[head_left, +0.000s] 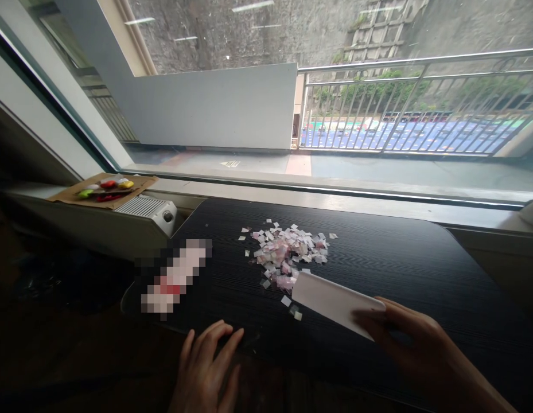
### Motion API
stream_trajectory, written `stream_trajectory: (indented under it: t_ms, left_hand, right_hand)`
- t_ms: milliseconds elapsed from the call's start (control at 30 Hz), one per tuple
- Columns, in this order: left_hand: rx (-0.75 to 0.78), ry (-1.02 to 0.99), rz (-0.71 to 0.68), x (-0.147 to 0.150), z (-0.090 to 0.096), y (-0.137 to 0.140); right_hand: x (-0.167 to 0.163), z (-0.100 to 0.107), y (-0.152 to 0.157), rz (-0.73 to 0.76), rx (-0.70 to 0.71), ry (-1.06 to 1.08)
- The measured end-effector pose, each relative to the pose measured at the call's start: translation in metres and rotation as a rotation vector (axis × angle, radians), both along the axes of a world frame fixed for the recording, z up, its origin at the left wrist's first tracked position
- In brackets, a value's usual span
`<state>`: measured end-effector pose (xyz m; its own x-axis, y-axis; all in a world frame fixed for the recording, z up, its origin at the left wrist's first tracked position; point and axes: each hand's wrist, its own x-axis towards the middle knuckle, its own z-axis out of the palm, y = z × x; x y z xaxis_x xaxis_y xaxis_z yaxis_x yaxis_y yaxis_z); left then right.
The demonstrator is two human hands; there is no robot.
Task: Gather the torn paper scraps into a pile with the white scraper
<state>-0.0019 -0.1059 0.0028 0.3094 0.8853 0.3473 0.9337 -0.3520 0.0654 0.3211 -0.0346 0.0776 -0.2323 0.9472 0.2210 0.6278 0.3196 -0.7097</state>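
Observation:
A loose pile of small square scraps [287, 249], white, pinkish and partly see-through, lies on the black wood-grain table [391, 258]. My right hand [412, 332] pinches one end of a pale, slightly curved card strip [330, 301] between thumb and fingers. The strip's far end meets the near right side of the pile, beside a few stray squares [292, 308]. At the table's front edge is my left hand [212, 361], fingers spread and holding nothing. Whether its fingertips touch the tabletop, I cannot tell.
A pixel-blurred pale and red item [180, 281] lies on the table's left side. Left of the table stand a white slatted unit [148, 212] and a brown cardboard piece [68, 192] bearing several colourful items. Along the table's back runs a window sill [335, 209].

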Motion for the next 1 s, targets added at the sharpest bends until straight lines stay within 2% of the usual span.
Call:
stream_trajectory:
  t_ms: [267,700,867,1000]
  left_hand:
    - [-0.026,-0.027,0.011,0.002,0.002,0.0]
    - [-0.025,-0.016,0.014,0.003,0.004,-0.001]
    - [-0.029,-0.042,0.016,0.002,0.003,-0.002]
    - [-0.033,-0.048,0.018,0.002,0.003,-0.003]
  right_hand:
    - [0.007,0.006,-0.003,-0.037,-0.018,-0.026]
    - [0.009,0.012,-0.011,-0.012,-0.074,-0.023]
    - [-0.004,0.005,0.002,0.044,-0.026,-0.052]
    - [-0.013,0.009,0.003,0.186,-0.088,-0.137]
